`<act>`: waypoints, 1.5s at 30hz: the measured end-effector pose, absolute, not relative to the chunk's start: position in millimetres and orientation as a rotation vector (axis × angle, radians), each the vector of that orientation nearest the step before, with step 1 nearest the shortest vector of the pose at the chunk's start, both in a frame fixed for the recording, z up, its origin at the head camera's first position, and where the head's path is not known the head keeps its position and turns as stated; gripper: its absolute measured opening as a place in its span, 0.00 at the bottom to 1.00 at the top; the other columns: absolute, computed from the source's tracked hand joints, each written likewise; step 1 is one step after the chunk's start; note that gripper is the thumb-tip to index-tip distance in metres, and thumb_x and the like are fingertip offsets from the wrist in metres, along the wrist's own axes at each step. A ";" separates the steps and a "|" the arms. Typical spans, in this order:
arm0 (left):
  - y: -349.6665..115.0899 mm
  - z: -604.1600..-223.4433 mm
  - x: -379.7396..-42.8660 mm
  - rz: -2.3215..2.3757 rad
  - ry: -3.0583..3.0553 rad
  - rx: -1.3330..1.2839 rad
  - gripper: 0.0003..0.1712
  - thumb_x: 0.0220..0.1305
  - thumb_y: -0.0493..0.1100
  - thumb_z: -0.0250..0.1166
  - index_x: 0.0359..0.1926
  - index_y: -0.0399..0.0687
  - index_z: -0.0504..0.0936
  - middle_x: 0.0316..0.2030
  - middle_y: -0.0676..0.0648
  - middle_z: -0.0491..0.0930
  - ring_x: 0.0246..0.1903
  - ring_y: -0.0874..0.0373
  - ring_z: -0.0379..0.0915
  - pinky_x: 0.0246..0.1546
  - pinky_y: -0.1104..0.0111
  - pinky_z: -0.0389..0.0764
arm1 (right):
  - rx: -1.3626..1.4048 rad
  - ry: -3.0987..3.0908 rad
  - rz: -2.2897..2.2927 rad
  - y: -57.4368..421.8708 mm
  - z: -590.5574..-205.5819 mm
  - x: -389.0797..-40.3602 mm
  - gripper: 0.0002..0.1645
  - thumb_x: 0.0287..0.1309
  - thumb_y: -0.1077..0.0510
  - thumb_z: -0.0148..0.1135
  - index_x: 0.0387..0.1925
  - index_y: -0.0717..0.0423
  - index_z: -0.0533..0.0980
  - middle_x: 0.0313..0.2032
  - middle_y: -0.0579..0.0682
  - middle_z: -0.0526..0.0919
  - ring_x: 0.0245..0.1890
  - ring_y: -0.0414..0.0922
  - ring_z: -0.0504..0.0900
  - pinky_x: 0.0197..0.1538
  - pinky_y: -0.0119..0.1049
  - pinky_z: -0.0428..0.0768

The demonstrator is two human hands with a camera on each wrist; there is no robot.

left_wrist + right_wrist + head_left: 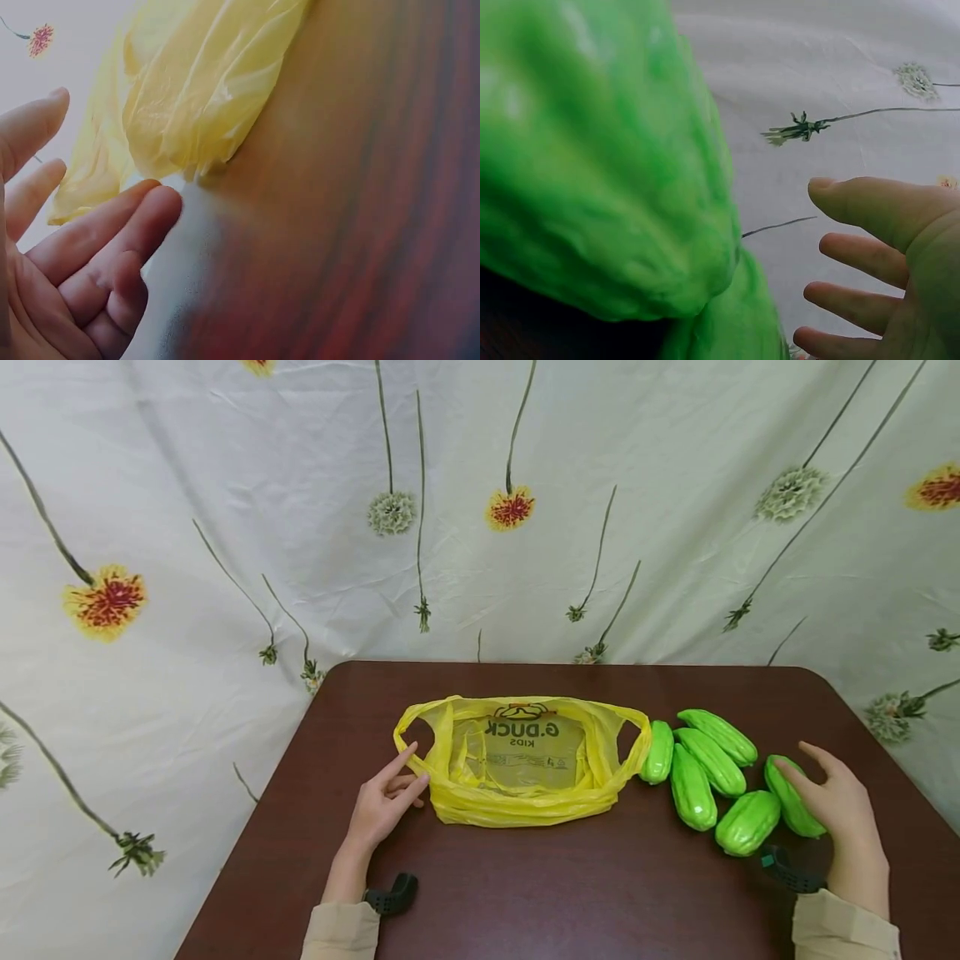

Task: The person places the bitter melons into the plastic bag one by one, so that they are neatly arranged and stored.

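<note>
A yellow plastic carrier bag (525, 810) lies mouth upward on the table, its two handle loops spread left and right. Beside its left loop is my left hand (381, 806), fingers loosely extended; whether the fingertips touch the plastic I cannot tell. The left wrist view shows this hand (82, 277) holding nothing, near the yellow plastic (202, 90). Several glossy green ridged gourds (693, 787) lie right of the bag, one against its right loop. My right hand (840, 802) hovers by the rightmost gourd (787, 802), thumb and fingers apart, gripping nothing.
The dark brown table (570, 893) has rounded far corners. Behind it hangs a pale cloth (465, 577) printed with flowers. Black bands (392, 895) sit at both wrists, above beige sleeves (341, 931).
</note>
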State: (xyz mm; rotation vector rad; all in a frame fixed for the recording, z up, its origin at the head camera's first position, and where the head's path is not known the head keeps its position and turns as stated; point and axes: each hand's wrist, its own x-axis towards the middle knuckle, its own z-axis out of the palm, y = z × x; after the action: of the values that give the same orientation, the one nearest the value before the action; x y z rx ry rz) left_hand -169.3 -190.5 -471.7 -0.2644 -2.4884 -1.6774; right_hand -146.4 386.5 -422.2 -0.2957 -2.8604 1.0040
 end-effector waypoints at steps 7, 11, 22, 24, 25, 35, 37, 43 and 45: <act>-184.9 -462.0 -163.5 -1.762 -2.426 -0.209 0.30 0.60 0.42 0.66 0.64 0.44 0.70 0.30 0.37 0.83 0.21 0.47 0.77 0.31 0.72 0.76 | -0.364 -2.885 0.998 391.1 -427.1 -147.8 0.45 0.67 0.39 0.44 0.68 0.71 0.50 0.63 0.78 0.49 0.59 0.77 0.50 0.52 0.69 0.56; -186.6 -478.8 -172.4 -1.782 -2.373 -0.119 0.30 0.57 0.44 0.69 0.61 0.44 0.73 0.33 0.42 0.83 0.19 0.51 0.76 0.27 0.70 0.77 | -0.395 -2.904 1.005 393.9 -428.7 -147.5 0.45 0.67 0.39 0.43 0.68 0.72 0.49 0.63 0.79 0.49 0.58 0.77 0.50 0.52 0.69 0.57; -175.6 -487.4 -180.3 -1.839 -2.269 -0.055 0.23 0.54 0.41 0.71 0.51 0.40 0.81 0.33 0.40 0.82 0.15 0.51 0.70 0.22 0.68 0.76 | -0.446 -2.932 1.021 399.6 -433.2 -144.4 0.46 0.66 0.40 0.46 0.67 0.74 0.49 0.59 0.81 0.54 0.55 0.75 0.57 0.50 0.65 0.63; -174.4 -485.4 -180.5 -1.854 -2.258 -0.042 0.20 0.54 0.39 0.70 0.49 0.40 0.82 0.33 0.39 0.82 0.15 0.50 0.68 0.21 0.67 0.75 | -0.444 -2.927 1.051 399.8 -434.4 -144.4 0.47 0.66 0.40 0.46 0.67 0.74 0.49 0.60 0.80 0.54 0.56 0.75 0.56 0.51 0.65 0.62; -173.7 -483.5 -180.1 -1.861 -2.254 -0.039 0.19 0.54 0.38 0.70 0.49 0.39 0.83 0.33 0.38 0.81 0.15 0.50 0.68 0.21 0.67 0.75 | -0.440 -2.925 1.060 399.8 -435.0 -144.3 0.47 0.66 0.40 0.46 0.67 0.74 0.49 0.60 0.80 0.54 0.56 0.75 0.56 0.51 0.66 0.62; -163.7 -460.2 -170.0 -1.973 -2.140 0.000 0.15 0.57 0.33 0.67 0.46 0.31 0.82 0.35 0.39 0.82 0.14 0.54 0.66 0.20 0.69 0.73 | -0.427 -2.903 1.139 402.0 -442.0 -145.2 0.48 0.65 0.38 0.46 0.67 0.73 0.48 0.62 0.79 0.50 0.58 0.76 0.52 0.51 0.67 0.59; -163.2 -460.3 -170.1 -1.991 -2.121 0.012 0.15 0.57 0.33 0.67 0.46 0.31 0.82 0.35 0.40 0.82 0.14 0.57 0.65 0.20 0.70 0.72 | -0.432 -2.898 1.157 402.4 -443.6 -145.2 0.48 0.65 0.38 0.45 0.68 0.73 0.48 0.63 0.79 0.49 0.58 0.76 0.51 0.51 0.68 0.59; -162.1 -459.6 -170.6 -2.004 -2.125 0.051 0.15 0.57 0.34 0.67 0.46 0.33 0.82 0.35 0.43 0.83 0.15 0.58 0.65 0.21 0.69 0.72 | -0.446 -2.861 1.208 402.3 -446.7 -144.2 0.48 0.65 0.39 0.46 0.68 0.72 0.47 0.63 0.79 0.49 0.59 0.76 0.51 0.52 0.68 0.59; -161.8 -458.9 -170.7 -2.003 -2.127 0.060 0.15 0.57 0.34 0.67 0.46 0.33 0.82 0.35 0.41 0.83 0.15 0.57 0.65 0.21 0.69 0.72 | -0.442 -2.841 1.225 402.2 -447.6 -144.1 0.47 0.65 0.39 0.46 0.68 0.72 0.48 0.64 0.78 0.49 0.59 0.76 0.51 0.52 0.67 0.58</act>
State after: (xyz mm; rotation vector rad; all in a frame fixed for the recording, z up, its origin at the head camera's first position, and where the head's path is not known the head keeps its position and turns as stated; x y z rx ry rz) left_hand -170.7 -161.8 -458.9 0.0595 -2.1265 -2.0032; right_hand -144.1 402.2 -447.6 -0.4416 -2.8411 1.2250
